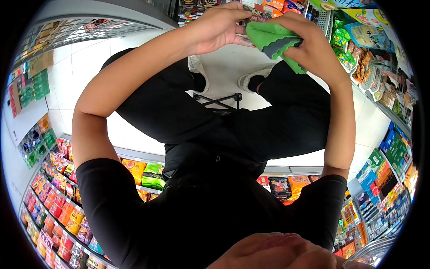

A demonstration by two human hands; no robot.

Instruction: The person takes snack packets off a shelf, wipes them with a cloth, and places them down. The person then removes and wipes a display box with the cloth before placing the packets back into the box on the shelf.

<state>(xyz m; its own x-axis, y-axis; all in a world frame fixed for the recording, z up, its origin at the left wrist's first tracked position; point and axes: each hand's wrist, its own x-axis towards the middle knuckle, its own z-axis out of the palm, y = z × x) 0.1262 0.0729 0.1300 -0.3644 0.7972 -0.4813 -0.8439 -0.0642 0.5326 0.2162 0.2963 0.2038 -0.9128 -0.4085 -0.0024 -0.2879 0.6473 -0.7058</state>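
My right hand [309, 45] is closed around a green cloth [273, 36] with scalloped edges and a dark grey side. The cloth hangs below the fingers. My left hand [219, 28] is level with it, fingers reaching toward the cloth. Between the left fingertips is a small reddish-brown packet [259, 12] with printed characters, partly covered by the fingers and the cloth. Both hands are in front of the shelf at the top of the view, above my knees.
Bagged snacks [342, 40] fill shelf baskets at the upper right. A wire rack [89, 31] stands at the upper left. Beneath me is a folding stool's black frame [219, 101] on a white tiled floor [224, 74]. Shelves of colourful packets [62, 210] stand behind me.
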